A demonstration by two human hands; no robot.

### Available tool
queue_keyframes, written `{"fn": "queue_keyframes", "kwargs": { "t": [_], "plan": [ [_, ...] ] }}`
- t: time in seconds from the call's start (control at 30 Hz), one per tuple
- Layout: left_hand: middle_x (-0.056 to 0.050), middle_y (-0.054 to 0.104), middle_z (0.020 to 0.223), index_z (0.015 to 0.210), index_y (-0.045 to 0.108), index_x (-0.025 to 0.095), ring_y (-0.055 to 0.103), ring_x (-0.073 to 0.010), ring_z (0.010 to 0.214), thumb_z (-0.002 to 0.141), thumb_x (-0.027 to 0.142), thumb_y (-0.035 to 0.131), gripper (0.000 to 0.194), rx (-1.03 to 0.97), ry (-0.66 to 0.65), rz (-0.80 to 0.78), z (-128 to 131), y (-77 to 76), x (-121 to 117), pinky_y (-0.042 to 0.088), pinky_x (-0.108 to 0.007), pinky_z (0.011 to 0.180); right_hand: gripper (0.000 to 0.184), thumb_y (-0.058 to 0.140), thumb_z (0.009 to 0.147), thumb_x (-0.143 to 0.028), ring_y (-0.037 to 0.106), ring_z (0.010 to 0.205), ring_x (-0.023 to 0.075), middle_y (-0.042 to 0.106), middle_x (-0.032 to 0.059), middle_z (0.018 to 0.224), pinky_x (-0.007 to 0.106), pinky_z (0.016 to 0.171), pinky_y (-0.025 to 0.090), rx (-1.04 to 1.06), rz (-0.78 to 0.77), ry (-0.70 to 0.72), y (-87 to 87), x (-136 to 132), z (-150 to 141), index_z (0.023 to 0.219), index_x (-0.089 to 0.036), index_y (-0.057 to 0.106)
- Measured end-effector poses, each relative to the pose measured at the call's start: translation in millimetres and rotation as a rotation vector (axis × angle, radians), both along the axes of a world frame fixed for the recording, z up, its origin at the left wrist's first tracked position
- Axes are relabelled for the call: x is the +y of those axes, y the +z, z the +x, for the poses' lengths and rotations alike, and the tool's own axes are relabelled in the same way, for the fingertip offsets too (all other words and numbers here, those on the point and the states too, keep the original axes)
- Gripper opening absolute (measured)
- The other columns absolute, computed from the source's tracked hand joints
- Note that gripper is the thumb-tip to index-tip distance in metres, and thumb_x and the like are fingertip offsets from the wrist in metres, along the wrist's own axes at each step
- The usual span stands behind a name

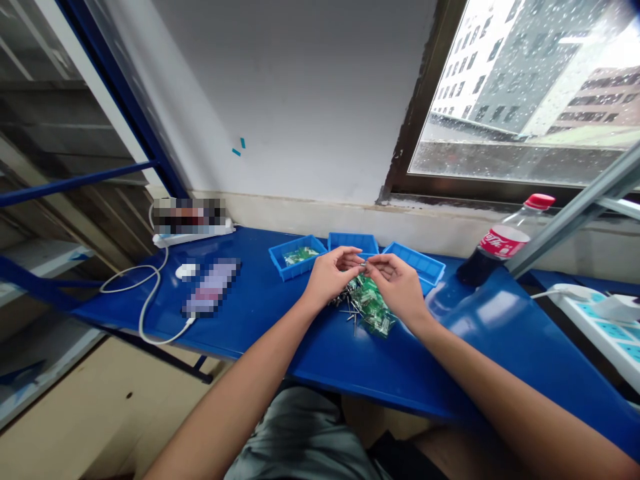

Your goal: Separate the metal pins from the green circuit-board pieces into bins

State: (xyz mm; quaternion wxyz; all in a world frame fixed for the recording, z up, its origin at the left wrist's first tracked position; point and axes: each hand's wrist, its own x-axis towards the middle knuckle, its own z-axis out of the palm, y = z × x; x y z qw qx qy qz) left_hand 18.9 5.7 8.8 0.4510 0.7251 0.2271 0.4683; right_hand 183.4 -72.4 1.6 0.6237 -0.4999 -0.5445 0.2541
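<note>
Pinching sm. metal part [363, 265] btwn L hand [331, 272] & R hand [399, 285], w/ both close tog., just above pile of green pcs. [373, 303] & metal pins [355, 320] on blue worktop [260, 320]. Facing blue trays [303, 269], w/ cola btl. [503, 240] off to R.

Daylight reaches you from the right
The window [520, 100] looks washed out, your tabletop [493, 317] throws back glare, and the edges of your view stretch and soften.

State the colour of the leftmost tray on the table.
The leftmost tray is blue; it shows best in the head view.
</note>
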Motion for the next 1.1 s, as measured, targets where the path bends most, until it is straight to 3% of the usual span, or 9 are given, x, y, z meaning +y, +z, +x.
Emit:
{"fn": "queue_keyframes", "kwargs": {
  "t": [0.17, 0.3, 0.53, 0.83, 1.0, 1.1],
  "plan": [
    [-0.01, 0.08, 0.105, 0.127, 0.068, 0.017, 0.079, -0.0211, 0.096, 0.089, 0.02, 0.078, 0.039, -0.006, 0.053, 0.013, 0, 3.1, -3, 0.067, -0.037, 0.089, 0.031, 0.078, 0.091, -0.048, 0.079, 0.092, 0.025, 0.079, 0.0085, 0.098, 0.044, 0.092, 0.066, 0.027, -0.008, 0.028, 5.3, -3, -5, 0.103, -0.021, 0.071],
    [-0.01, 0.077, 0.106, 0.131, 0.065, 0.017, 0.078, -0.0191, 0.091, 0.088, 0.016, 0.074, 0.044, 0.001, 0.059, 0.059, 1, 3.5, -4, 0.067, -0.033, 0.084, 0.034, 0.078, 0.09, -0.051, 0.078, 0.085, 0.0236, 0.079, 0.0082, 0.095, 0.04, 0.081, 0.067, 0.014, -0.059, 0.037, 12.6, -1, -6, 0.102, -0.02, 0.072],
    [-0.006, 0.079, 0.105, 0.13, 0.068, 0.02, 0.077, -0.0175, 0.091, 0.087, 0.009, 0.071, 0.044, 0.099, 0.126, 0.279, -3, 5.9, -3, 0.066, -0.033, 0.087, 0.032, 0.081, 0.086, -0.05, 0.075, 0.071, 0.0204, 0.078, 0.0062, 0.081, 0.036, 0.07, 0.065, 0.039, -0.27, 0.099, 19.0, 6, 1, 0.093, -0.019, 0.075],
    [-0.008, 0.075, 0.114, 0.137, 0.064, 0.022, 0.074, -0.0209, 0.105, 0.099, 0.01, 0.061, 0.041, 0.299, 0.09, 0.622, -11, -0.7, 0, 0.062, -0.038, 0.095, 0.023, 0.081, 0.083, -0.039, 0.07, 0.062, 0.0167, 0.077, 0.0047, 0.081, 0.031, 0.061, 0.059, 0.097, -0.281, 0.114, 13.4, 8, 0, 0.091, -0.019, 0.071],
    [-0.011, 0.066, 0.137, 0.139, 0.063, 0.025, 0.073, -0.0214, 0.114, 0.1, 0.009, 0.058, 0.043, 0.267, 0.092, 0.606, -9, 1.3, -5, 0.063, -0.037, 0.097, 0.023, 0.079, 0.081, -0.035, 0.07, 0.067, 0.0176, 0.074, 0.004, 0.084, 0.031, 0.063, 0.058, 0.009, -0.234, 0.097, 14.0, 6, 2, 0.091, -0.02, 0.066],
    [-0.012, 0.063, 0.141, 0.136, 0.064, 0.023, 0.073, -0.0185, 0.107, 0.1, 0.009, 0.057, 0.039, 0.188, 0.09, 0.546, -5, 2.8, -7, 0.063, -0.035, 0.096, 0.023, 0.074, 0.083, -0.028, 0.069, 0.072, 0.019, 0.071, 0.0025, 0.082, 0.032, 0.065, 0.058, -0.11, -0.153, 0.032, 11.0, 8, 4, 0.102, -0.02, 0.064]
  ]
}}
